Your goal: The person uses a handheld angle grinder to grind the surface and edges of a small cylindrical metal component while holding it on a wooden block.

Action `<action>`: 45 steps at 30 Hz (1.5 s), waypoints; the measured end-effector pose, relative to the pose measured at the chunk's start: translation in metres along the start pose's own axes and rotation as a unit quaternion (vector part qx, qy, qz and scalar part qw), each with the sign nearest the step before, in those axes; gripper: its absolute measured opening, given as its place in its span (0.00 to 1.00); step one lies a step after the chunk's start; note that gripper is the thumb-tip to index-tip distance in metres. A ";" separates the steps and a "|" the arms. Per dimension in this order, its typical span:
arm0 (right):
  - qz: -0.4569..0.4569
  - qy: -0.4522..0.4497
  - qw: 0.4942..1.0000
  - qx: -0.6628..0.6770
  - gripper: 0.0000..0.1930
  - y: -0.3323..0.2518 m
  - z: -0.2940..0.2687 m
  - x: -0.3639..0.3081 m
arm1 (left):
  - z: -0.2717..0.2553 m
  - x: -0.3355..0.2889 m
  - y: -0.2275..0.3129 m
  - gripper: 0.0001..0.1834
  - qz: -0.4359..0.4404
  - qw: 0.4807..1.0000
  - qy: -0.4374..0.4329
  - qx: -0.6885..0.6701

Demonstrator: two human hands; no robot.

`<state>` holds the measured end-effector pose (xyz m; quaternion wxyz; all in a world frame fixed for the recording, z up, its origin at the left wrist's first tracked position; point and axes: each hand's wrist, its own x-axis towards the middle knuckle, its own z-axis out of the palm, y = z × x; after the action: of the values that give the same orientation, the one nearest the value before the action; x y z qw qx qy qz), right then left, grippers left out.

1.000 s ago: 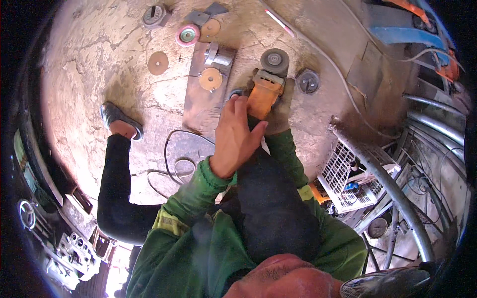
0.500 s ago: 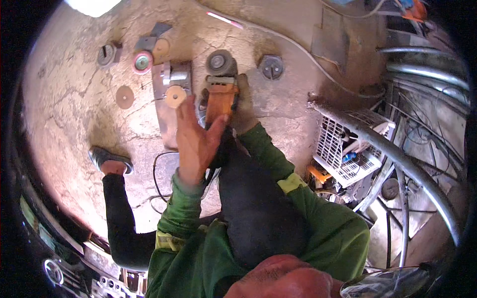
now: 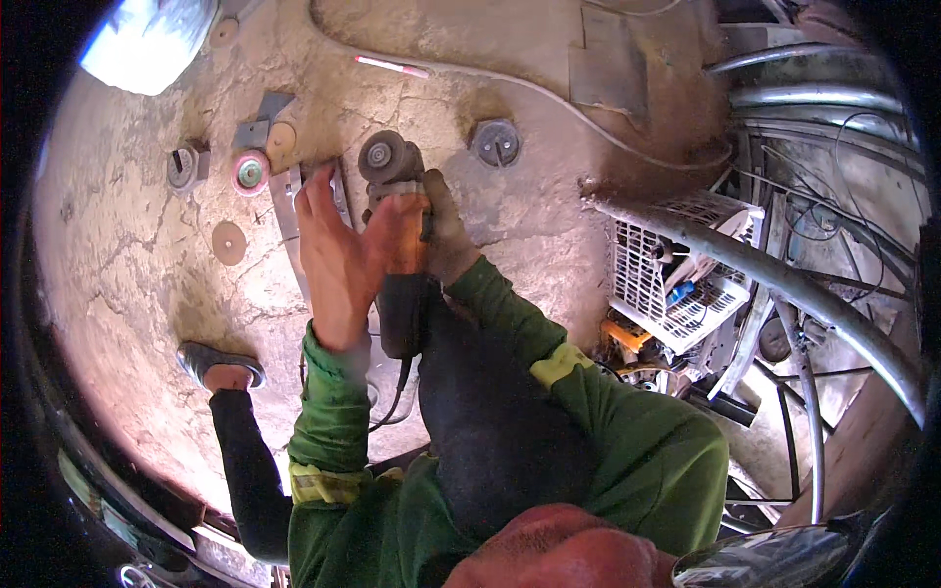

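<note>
An orange and black angle grinder (image 3: 400,312) lies lengthwise before me, its grey round disc (image 3: 382,155) at the far end facing up. My right hand (image 3: 447,230), dusty brown and perhaps gloved, grips the grinder's right side near its head. My left hand (image 3: 338,257) has its fingers stretched out over a flat metal plate (image 3: 285,208) on the ground. Its thumb crosses in front of the orange body; whether it touches cannot be told. That hand hides most of the plate and whatever lies on it. A black cord (image 3: 400,384) runs from the grinder's near end.
Left of the plate lie a pink-rimmed disc (image 3: 250,172), a tan disc (image 3: 229,243) and a round metal piece (image 3: 183,169). Beyond the grinder sit a dark round piece (image 3: 495,143) and a hose (image 3: 549,96). At right stand a white crate (image 3: 627,265) and metal tubes (image 3: 814,294).
My left hand has moved left and away from me, fingers spreading over the plate, and now covers the tan disc there. The grinder's black handle shows more. The whole view has shifted somewhat.
</note>
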<state>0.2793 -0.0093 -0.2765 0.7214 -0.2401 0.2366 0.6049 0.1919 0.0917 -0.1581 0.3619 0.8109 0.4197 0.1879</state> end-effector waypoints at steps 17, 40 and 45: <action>-0.026 -0.072 0.997 0.006 0.27 -0.001 0.028 -0.016 | 0.018 0.041 0.007 0.35 0.037 0.998 -0.019 0.037; -0.013 -0.056 0.998 -0.036 0.34 0.003 0.016 -0.013 | 0.021 0.061 -0.014 0.30 0.094 0.994 0.038 0.037; -0.064 -0.001 0.998 0.006 0.34 0.008 0.036 -0.012 | 0.018 0.069 -0.019 0.28 0.081 0.994 0.053 0.047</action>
<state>0.2717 0.0053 -0.2414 0.7601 -0.2497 0.2242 0.5564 0.2325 0.1479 -0.1839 0.2846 0.8471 0.3797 0.2393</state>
